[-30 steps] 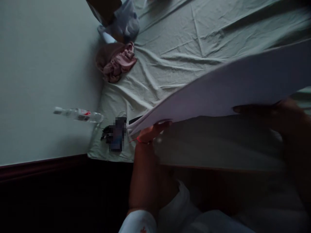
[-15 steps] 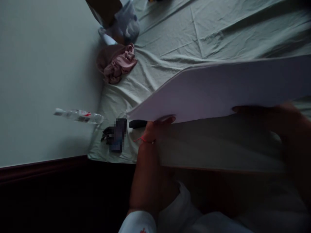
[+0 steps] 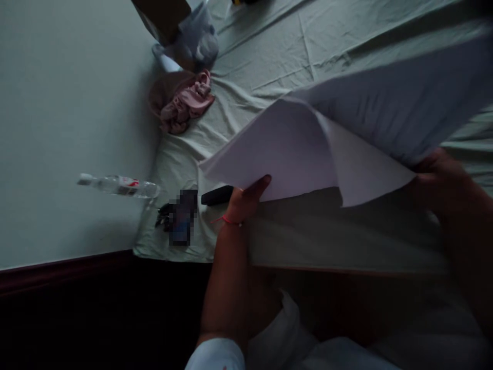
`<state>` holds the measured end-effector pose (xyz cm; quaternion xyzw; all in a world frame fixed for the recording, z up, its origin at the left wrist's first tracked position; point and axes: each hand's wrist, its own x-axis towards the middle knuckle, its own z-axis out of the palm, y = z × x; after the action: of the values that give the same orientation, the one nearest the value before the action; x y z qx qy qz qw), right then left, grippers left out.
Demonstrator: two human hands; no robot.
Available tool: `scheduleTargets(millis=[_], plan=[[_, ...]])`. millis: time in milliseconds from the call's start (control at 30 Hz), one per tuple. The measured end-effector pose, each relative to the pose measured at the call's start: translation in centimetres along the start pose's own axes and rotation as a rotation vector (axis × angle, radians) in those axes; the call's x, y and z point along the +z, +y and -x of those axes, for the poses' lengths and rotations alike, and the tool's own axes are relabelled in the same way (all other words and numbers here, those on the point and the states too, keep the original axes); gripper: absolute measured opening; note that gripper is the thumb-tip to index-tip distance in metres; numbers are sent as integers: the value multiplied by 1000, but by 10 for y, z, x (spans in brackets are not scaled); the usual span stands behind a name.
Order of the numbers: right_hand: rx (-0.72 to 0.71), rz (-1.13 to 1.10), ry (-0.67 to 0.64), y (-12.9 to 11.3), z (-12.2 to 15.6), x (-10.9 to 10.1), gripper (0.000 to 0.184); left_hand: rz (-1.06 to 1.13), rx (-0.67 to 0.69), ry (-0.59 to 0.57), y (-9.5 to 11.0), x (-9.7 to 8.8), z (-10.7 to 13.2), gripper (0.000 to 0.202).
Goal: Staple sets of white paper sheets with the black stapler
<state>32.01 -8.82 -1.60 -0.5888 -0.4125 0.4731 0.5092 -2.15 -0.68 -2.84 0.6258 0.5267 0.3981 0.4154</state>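
Observation:
A white sheaf of paper sheets (image 3: 285, 139) is held up above the bed between my two hands. My left hand (image 3: 248, 200), with a red string on its wrist, is closed on the near left edge, its thumb on top and its other fingers hidden under the paper. At the right edge, my right hand (image 3: 442, 174) grips the paper. One sheet curls over in the middle, and lines of print, too blurred to read, show on the page at the right.
On the green-grey bed sheet (image 3: 265, 77) lie crumpled pink cloth (image 3: 185, 105), a plastic bag (image 3: 200, 38), a black object (image 3: 216, 196) and a pixelated dark object (image 3: 183, 218). A clear plastic bottle (image 3: 119, 186) is by the wall (image 3: 69, 103).
My right hand has moved slightly up, and the right part of the paper has lifted and turned. A sheet now curls over, showing print. My left hand keeps its grip.

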Motion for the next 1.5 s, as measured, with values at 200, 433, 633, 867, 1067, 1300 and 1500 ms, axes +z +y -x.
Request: scheduleTargets(millis=[200,433,633,867,1067,1300,1500], plan=[[170,-89,145,-1,6,0,45,249,-117,-87,11,7,0,50],[198,-134,277,-12,4,8,54,347,-264,-137,16,11,4,52],[145,-98,308,-8,4,6,50,369,-294,-124,21,18,5,44],[172,-4,314,-9,7,2,41,382,-285,-132,26,22,6,26],[346,131,240,-5,8,-8,41,374,-307,-200,20,14,7,30],[293,151,319,-14,10,-2,34,401,-310,-159,23,14,8,42],[223,172,419,-16,13,5,31,408,-328,-205,30,15,7,39]])
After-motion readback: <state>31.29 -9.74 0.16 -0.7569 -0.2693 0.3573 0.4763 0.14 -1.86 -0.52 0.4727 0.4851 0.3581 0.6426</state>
